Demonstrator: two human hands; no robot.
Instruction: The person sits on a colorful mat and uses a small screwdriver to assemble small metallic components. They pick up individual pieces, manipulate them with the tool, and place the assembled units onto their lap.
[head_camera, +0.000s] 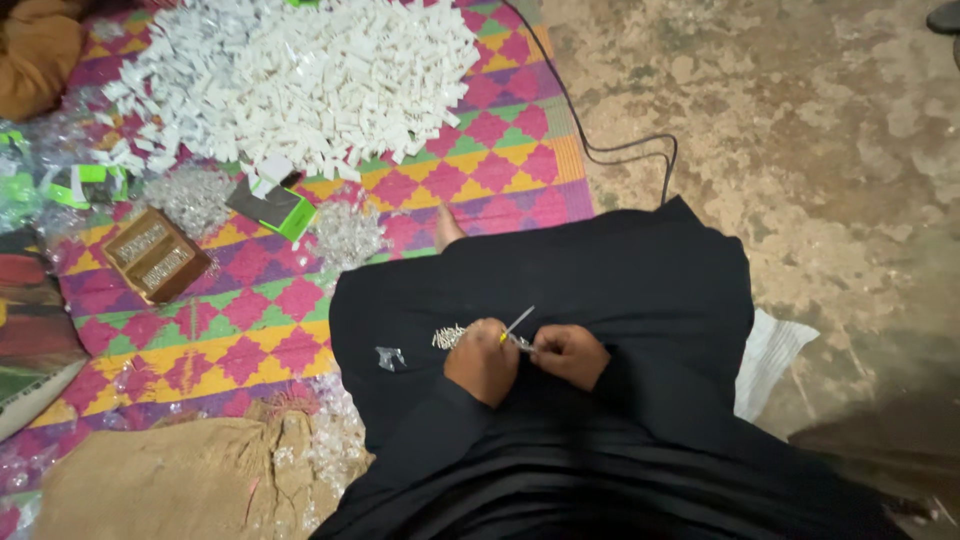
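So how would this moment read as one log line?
left hand: holds thin metal tool | right hand: pinches small part | lap: pile of small metal pieces | mat: white pieces heap

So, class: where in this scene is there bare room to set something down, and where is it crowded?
Free: the mat between the brown box and the black lap cloth, and the concrete floor right of the black cable. Crowded: the white pieces pile and the lap around the left hand and right hand.
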